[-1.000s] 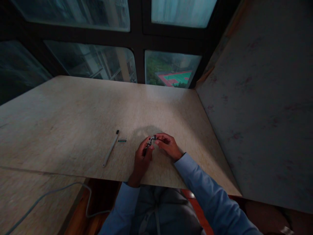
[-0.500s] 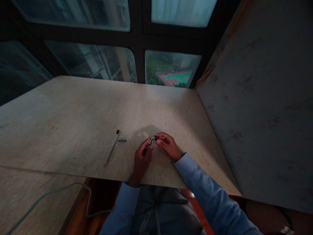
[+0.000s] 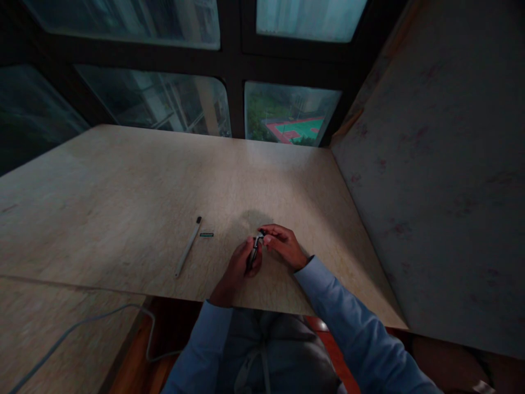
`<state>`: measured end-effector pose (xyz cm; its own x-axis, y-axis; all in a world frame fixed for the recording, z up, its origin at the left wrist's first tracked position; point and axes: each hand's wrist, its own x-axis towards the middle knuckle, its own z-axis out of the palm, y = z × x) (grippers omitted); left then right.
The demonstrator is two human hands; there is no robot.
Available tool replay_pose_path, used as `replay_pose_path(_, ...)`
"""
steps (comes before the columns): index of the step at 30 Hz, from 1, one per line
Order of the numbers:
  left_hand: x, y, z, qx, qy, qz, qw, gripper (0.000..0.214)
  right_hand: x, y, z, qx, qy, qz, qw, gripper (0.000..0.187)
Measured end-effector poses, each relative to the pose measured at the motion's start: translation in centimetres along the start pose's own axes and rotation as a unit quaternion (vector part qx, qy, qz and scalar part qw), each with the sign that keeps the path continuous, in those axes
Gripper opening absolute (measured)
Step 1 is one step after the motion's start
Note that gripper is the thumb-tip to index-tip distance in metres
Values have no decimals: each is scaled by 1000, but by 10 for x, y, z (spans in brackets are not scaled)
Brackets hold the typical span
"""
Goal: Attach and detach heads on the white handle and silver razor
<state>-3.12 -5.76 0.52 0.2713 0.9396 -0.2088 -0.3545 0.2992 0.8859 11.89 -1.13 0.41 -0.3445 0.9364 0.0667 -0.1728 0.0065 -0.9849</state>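
Observation:
My left hand [image 3: 241,262] is closed around the dark and silvery handle of a razor [image 3: 255,252], which points up and away from me. The fingertips of my right hand [image 3: 284,243] pinch a small dark piece at the razor's head end, probably a razor cartridge [image 3: 261,232]. Fingers partly cover this piece, so I cannot tell whether it is joined to the handle. To the left of my hands, a flat dark razor cartridge [image 3: 206,235] with a greenish strip lies on the tabletop. Beside it rests a pale toothbrush [image 3: 187,249] with a dark head.
The beige stone-patterned tabletop [image 3: 135,180] reaches back to dark-framed windows [image 3: 235,104]. A floral-patterned wall [image 3: 435,191] bounds it on the right. A grey cable [image 3: 94,316] trails over the lower surface at the front left.
My left hand has turned and shifted its hold, so more of the razor's handle shows and it stands straighter. My right hand stays at the head end.

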Motion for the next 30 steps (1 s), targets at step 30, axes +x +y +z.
replay_pose_path(30, -7, 4, -12, -274, -184, -111, 937, 36, -4, -1, 3, 54, -57, -27, 997, 35)
